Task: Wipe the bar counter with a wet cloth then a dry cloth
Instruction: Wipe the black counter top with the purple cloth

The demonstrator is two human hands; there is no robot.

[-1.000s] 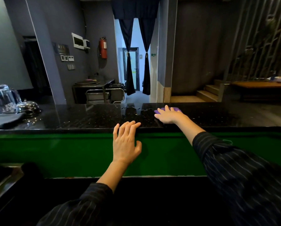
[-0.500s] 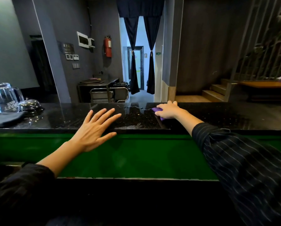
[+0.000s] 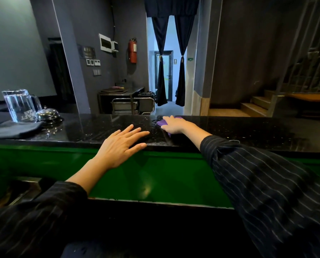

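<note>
on the desk (image 3: 248, 131) far edge, right hand (image 3: 176, 125) flat, pressing the purple cloth (image 3: 162, 122), which pokes out leftward; left hand (image 3: 120, 146) open, empty, bracing the near edge beside it.

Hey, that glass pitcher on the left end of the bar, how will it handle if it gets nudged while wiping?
The glass pitcher looks thick-walled, so probably heavy for its size and fragile if it falls. It is tall and upright on the glossy black counter, so a low push would likely slide it; a high push might tip it.
</note>
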